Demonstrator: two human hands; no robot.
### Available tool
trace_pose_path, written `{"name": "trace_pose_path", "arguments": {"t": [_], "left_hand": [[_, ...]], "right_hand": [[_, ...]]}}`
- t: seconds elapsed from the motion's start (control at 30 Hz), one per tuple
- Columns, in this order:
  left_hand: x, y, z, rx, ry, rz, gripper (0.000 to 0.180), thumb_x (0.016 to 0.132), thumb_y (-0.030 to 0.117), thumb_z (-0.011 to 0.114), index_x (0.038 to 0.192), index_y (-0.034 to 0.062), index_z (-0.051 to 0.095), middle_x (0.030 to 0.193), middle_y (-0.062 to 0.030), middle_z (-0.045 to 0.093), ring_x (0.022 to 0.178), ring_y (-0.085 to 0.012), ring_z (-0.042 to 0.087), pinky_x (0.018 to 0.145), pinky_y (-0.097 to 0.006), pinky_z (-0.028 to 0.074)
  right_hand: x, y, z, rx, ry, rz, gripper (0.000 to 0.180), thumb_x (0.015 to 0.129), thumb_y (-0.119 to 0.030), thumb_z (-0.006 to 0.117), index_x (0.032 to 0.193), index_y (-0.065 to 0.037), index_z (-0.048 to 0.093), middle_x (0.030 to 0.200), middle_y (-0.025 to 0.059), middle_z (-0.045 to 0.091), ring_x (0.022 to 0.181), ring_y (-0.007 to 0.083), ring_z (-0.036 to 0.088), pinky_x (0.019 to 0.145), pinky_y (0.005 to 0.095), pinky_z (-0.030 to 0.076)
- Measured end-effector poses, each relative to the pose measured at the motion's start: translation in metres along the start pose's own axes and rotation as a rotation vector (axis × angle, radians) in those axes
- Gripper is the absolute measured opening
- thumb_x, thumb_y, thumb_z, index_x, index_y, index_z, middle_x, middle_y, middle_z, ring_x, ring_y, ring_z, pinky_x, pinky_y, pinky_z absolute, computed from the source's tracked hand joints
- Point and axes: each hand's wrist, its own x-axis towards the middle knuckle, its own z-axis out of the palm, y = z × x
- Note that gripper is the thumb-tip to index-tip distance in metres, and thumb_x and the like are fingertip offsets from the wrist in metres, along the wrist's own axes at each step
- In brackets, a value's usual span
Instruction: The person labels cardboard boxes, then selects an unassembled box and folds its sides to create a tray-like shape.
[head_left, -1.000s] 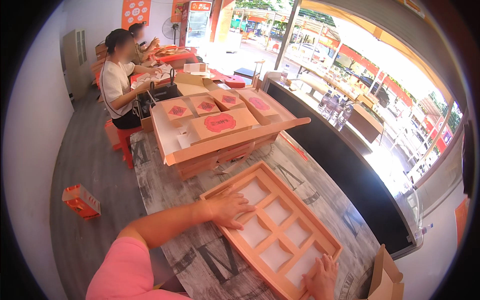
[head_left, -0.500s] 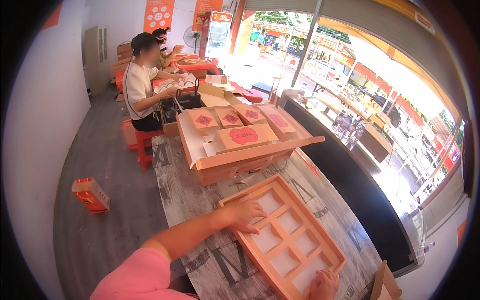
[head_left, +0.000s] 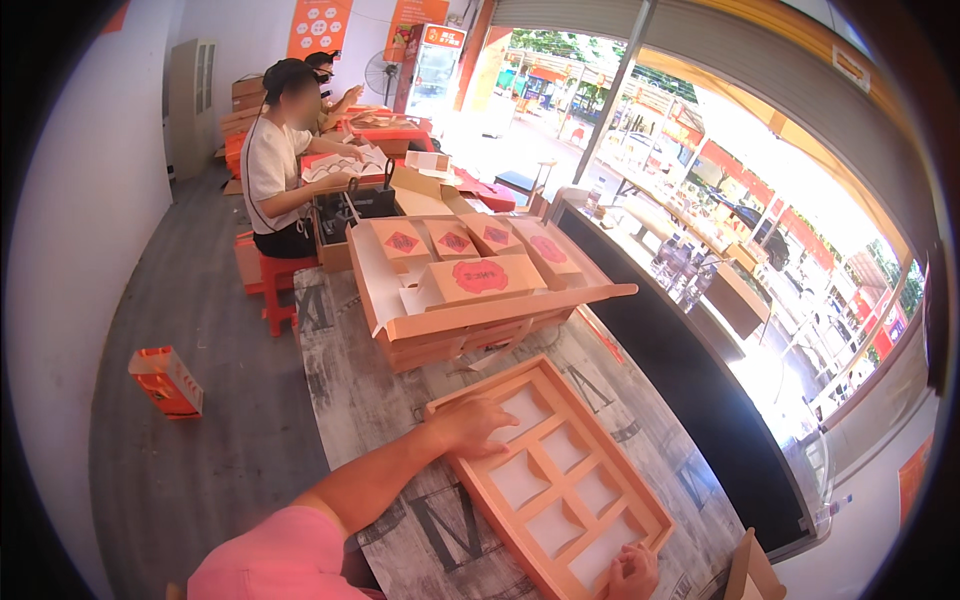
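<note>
A shallow brown cardboard tray (head_left: 487, 502) lies aslant on the table, with a divider (head_left: 556, 491) forming several white-bottomed compartments. My left hand (head_left: 472, 425) rests across its left rim near the far end. Those fingers stretch over a compartment, and nothing shows in them. At the tray's near right end, my right hand (head_left: 632, 575) is closed, with its fingers bent together beside the last compartment. Whatever those fingers hold, if anything, is hidden.
Beyond the tray stands a large open carton (head_left: 470, 325) holding several brown boxes with red labels. A cardboard piece (head_left: 752, 570) is at the near right. Two people sit farther back on the left. An orange paper bag (head_left: 167, 383) stands on the floor.
My left hand's spread fingers have drawn closer together on the tray. My right hand stays at the near end. The whole view has shifted slightly.
</note>
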Motion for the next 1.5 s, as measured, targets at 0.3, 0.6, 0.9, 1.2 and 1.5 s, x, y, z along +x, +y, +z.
{"name": "trace_pose_path", "arguments": {"t": [0.3,0.6,0.9,1.2,1.5], "left_hand": [[0.000,0.007,-0.009,0.022,-0.009,0.025,0.046,0.085,0.032,0.079,0.122,0.0065,0.071,0.110,-0.0171,0.072,0.111,-0.0349,0.065,0.100,-0.044,0.049],[-0.002,0.013,-0.014,-0.006,0.004,-0.003,0.040,0.085,0.027,0.078,0.119,0.0077,0.073,0.108,-0.0149,0.073,0.106,-0.0332,0.067,0.095,-0.042,0.052],[0.000,0.008,-0.010,-0.077,0.035,0.002,0.042,0.086,0.029,0.079,0.122,0.0085,0.071,0.116,-0.0140,0.072,0.110,-0.0325,0.067,0.097,-0.041,0.052],[0.000,0.009,-0.018,-0.125,0.267,0.060,0.078,0.091,0.053,0.072,0.149,0.0074,0.049,0.152,-0.0191,0.050,0.141,-0.0364,0.047,0.117,-0.045,0.038],[-0.003,0.004,-0.011,-0.042,-0.027,0.006,0.057,0.092,0.045,0.071,0.132,0.0052,0.065,0.132,-0.0160,0.066,0.125,-0.0334,0.059,0.110,-0.044,0.044]], "right_hand": [[0.001,0.006,0.000,0.066,-0.002,-0.048,0.022,0.089,-0.014,0.073,0.106,0.000,0.073,0.109,0.0213,0.071,0.104,0.0423,0.067,0.093,0.0498,0.053],[0.002,-0.003,-0.003,0.036,0.002,-0.068,0.020,0.088,-0.006,0.067,0.107,0.001,0.072,0.103,0.0211,0.070,0.101,0.0426,0.066,0.099,0.0497,0.051],[0.014,-0.015,-0.008,0.060,0.013,-0.015,0.015,0.085,0.002,0.063,0.099,-0.002,0.070,0.091,0.0172,0.066,0.092,0.0377,0.066,0.098,0.0474,0.052],[0.007,-0.010,-0.003,0.062,-0.013,0.014,0.018,0.093,-0.015,0.066,0.105,-0.003,0.072,0.108,0.0188,0.072,0.109,0.0427,0.065,0.096,0.0500,0.051],[0.011,0.002,-0.001,-0.001,0.005,-0.133,0.022,0.094,-0.019,0.064,0.106,-0.003,0.071,0.107,0.0213,0.070,0.105,0.0465,0.063,0.093,0.0542,0.050]]}}
